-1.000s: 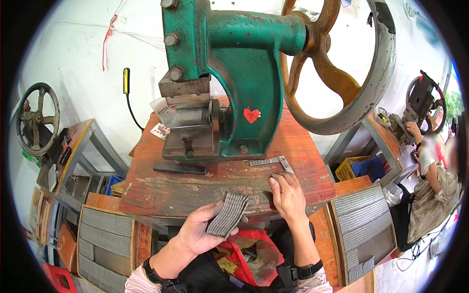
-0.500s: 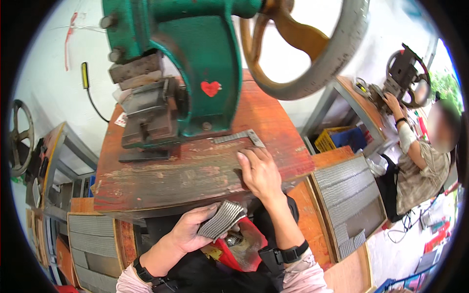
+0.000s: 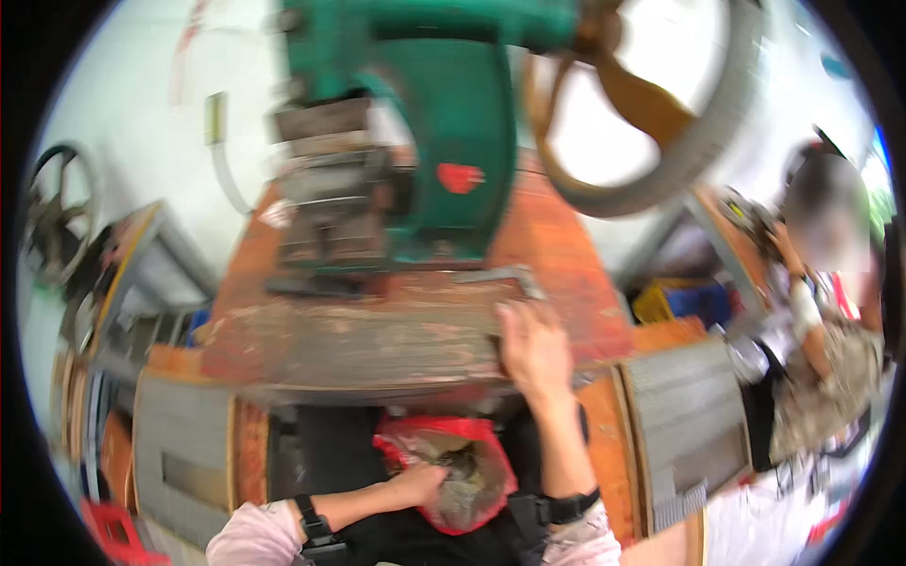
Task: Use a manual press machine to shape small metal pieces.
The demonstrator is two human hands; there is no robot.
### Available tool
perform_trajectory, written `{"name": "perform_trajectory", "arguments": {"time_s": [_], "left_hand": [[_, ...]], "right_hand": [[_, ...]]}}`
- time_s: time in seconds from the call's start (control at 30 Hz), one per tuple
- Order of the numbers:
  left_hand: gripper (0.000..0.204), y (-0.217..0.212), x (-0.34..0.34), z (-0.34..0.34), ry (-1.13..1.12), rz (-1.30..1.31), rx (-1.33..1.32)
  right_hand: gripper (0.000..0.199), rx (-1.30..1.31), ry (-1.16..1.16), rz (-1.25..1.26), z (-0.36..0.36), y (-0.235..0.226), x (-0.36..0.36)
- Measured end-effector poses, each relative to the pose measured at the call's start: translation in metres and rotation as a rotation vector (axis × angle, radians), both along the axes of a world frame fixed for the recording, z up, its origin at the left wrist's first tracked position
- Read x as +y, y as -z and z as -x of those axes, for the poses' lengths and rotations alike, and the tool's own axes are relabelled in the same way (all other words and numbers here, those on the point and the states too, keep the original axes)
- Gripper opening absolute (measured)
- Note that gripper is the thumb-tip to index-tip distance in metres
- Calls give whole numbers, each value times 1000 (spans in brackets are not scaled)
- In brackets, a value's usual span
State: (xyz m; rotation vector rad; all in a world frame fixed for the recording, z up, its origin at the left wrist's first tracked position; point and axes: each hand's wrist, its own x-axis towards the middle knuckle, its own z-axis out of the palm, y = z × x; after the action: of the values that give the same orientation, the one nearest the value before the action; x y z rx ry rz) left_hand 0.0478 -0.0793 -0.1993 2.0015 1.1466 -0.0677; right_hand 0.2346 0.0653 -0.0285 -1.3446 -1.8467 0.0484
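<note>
My left hand point(image 3: 423, 486) reaches into a red bag point(image 3: 396, 436) on my lap, its fingers hidden and blurred inside. Small dark metallic bits point(image 3: 460, 460) show in the bag beside it; what the fingers touch cannot be made out. My right hand point(image 3: 536, 351) lies flat on the worn wooden table point(image 3: 396, 330) with its fingers stretched out. Just beyond its fingertips lies an L-shaped metal square point(image 3: 519, 275). Past the table's front part stands a green hand press point(image 3: 462, 141) with a red heart on its frame and a dark metal die block point(image 3: 335, 217).
A large handwheel point(image 3: 651, 193) overhangs the table at upper right. Trays of grey ridged pieces stand low on the left point(image 3: 184, 420) and right point(image 3: 675, 396). At far right another person point(image 3: 835, 368) works at a bench, near a yellow crate point(image 3: 653, 304).
My left hand, which held a stack of ridged metal strips, has dropped into the red bag; the stack no longer shows. The view has shifted, while my right hand stays on the table.
</note>
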Motion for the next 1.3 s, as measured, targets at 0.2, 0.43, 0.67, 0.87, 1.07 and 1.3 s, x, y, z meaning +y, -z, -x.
{"name": "perform_trajectory", "arguments": {"time_s": [0.2, 0.43, 0.67, 0.87, 1.07, 1.3], "left_hand": [[36, -35, -27, 29, -365, -92, -423], [16, -80, -81, 160, -1072, -699, -282], [33, -58, -176, 395, -1465, -783, 824], [48, -12, -210, 471, -1532, -468, 1131], [51, 3, -212, 484, -1475, -369, 1133], [66, -14, -209, 504, -1669, -232, 902]], "right_hand": [[29, 8, 4, 18, -5, 2, 0], [35, 19, -42, 62, -14, 8, 8], [37, 11, -15, 77, -19, 15, 9], [40, 9, 29, 97, -23, 17, 13], [40, -12, 49, 107, -31, 21, 17], [38, -2, 57, 106, -36, 26, 21]]}}
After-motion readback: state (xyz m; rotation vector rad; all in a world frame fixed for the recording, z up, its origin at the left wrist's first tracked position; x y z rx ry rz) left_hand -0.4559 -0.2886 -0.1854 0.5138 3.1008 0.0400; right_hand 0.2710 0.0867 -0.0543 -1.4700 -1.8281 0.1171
